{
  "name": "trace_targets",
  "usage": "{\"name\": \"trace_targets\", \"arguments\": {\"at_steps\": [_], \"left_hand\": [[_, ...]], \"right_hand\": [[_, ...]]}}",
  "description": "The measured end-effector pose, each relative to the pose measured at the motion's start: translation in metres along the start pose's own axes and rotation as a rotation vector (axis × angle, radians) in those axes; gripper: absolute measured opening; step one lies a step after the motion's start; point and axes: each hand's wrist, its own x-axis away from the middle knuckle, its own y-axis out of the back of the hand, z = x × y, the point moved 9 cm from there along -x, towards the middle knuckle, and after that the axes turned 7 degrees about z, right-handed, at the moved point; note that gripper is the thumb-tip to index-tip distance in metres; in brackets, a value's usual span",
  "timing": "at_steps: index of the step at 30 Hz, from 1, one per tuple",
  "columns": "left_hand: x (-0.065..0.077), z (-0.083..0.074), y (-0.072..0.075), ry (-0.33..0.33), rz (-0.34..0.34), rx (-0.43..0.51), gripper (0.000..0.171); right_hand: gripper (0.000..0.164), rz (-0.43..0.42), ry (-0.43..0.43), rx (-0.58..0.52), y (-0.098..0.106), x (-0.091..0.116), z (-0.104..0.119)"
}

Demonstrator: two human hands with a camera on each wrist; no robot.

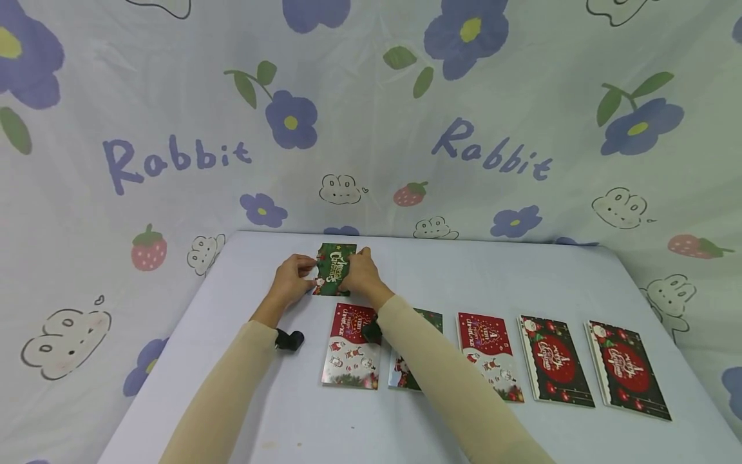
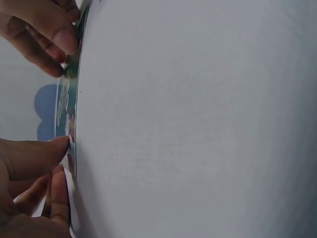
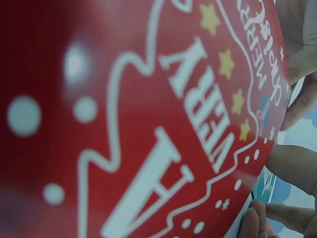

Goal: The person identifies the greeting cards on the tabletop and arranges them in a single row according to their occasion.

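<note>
A green Christmas card (image 1: pixel 333 265) with gold lettering lies between my two hands near the far edge of the table. My left hand (image 1: pixel 292 278) pinches its left edge, with the thumb nearer me and the fingers farther away. On the opposite side my right hand (image 1: pixel 362 272) grips the right edge and hides part of that border. The left wrist view shows the card (image 2: pixel 69 101) almost edge-on, with fingers at both ends. A red and white Christmas card (image 1: pixel 351 351) lies just below my right wrist and fills most of the right wrist view.
Right of it is a green card (image 1: pixel 406 372), partly hidden by my right sleeve. Beyond are another red and white card (image 1: pixel 487 348) and two dark cards (image 1: pixel 556 361) (image 1: pixel 628 367), in a row on the white table (image 1: pixel 301 425). A patterned curtain (image 1: pixel 371 129) hangs behind.
</note>
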Motion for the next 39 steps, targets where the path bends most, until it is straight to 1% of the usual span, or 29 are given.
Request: {"name": "trace_targets", "arguments": {"at_steps": [6, 13, 16, 19, 24, 27, 30, 34, 39], "left_hand": [[0.0, -0.003, -0.002, 0.006, 0.001, -0.018, 0.051], [0.008, -0.005, 0.001, -0.007, 0.009, -0.074, 0.048], [0.012, -0.005, 0.003, -0.001, 0.015, -0.089, 0.049], [0.014, -0.008, 0.005, -0.01, 0.005, -0.098, 0.049], [0.015, -0.019, 0.004, -0.031, -0.017, -0.087, 0.048], [0.02, -0.023, 0.004, -0.029, -0.017, -0.078, 0.049], [0.025, -0.029, 0.004, -0.032, -0.015, -0.04, 0.049], [0.034, -0.041, 0.002, -0.072, -0.009, 0.0, 0.049], [0.046, -0.058, -0.005, -0.116, 0.021, 0.038, 0.051]], "right_hand": [[0.077, -0.007, -0.011, -0.042, 0.002, 0.004, -0.002], [0.073, -0.014, 0.019, -0.059, -0.001, 0.007, 0.002], [0.071, -0.046, 0.028, -0.077, 0.002, 0.011, 0.001], [0.068, -0.1, 0.042, -0.093, 0.011, 0.018, -0.003], [0.066, -0.17, 0.066, -0.12, 0.03, 0.035, -0.011], [0.063, -0.178, 0.092, -0.148, 0.037, 0.044, -0.013], [0.06, -0.181, 0.11, -0.171, 0.043, 0.052, -0.014], [0.058, -0.193, 0.13, -0.168, 0.054, 0.062, -0.014], [0.056, -0.199, 0.154, -0.155, 0.066, 0.072, -0.015]]}}
